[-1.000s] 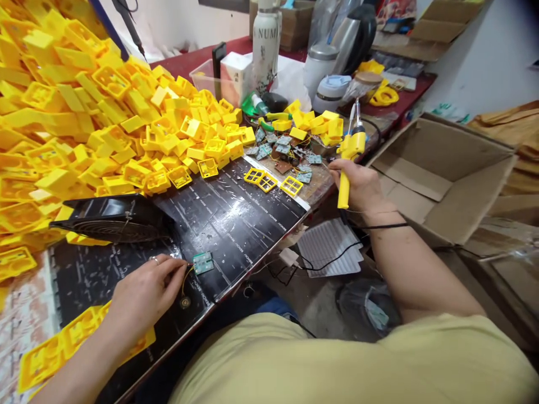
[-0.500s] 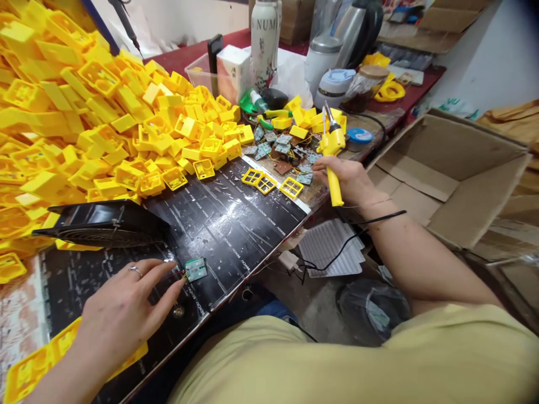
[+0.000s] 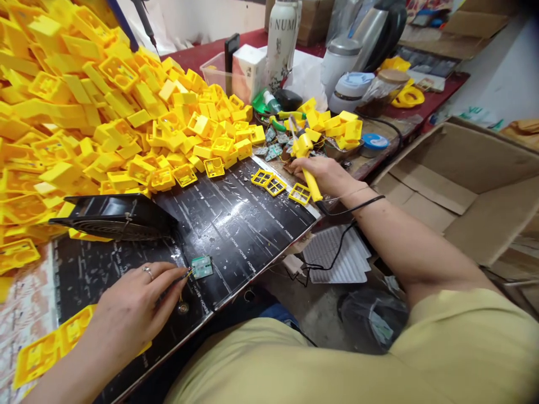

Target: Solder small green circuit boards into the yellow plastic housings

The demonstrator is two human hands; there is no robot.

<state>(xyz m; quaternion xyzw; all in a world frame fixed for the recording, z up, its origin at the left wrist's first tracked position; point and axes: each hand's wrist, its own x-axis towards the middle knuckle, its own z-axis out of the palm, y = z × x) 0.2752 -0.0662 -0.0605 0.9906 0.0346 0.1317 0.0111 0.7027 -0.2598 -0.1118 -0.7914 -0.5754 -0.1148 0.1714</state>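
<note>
My left hand [image 3: 135,306] rests on the black work mat [image 3: 236,219], fingers pinched on thin wires leading to a small green circuit board [image 3: 202,266] just right of the fingertips. My right hand [image 3: 322,174] is closed round a yellow soldering iron [image 3: 305,157], tip pointing up and away, over a heap of small circuit boards [image 3: 275,147] at the mat's far end. Its black cord [image 3: 349,213] runs off the bench edge.
A huge pile of yellow plastic housings [image 3: 84,112] fills the left. A black fan [image 3: 113,216] lies on the mat. Yellow grid frames [image 3: 275,184] sit near my right hand. Bottles, a kettle and jars [image 3: 349,56] stand behind; an open cardboard box [image 3: 463,174] is at right.
My right hand has carried the soldering iron leftward, from the bench edge to above the heap of small boards. My left hand stays by the green board.
</note>
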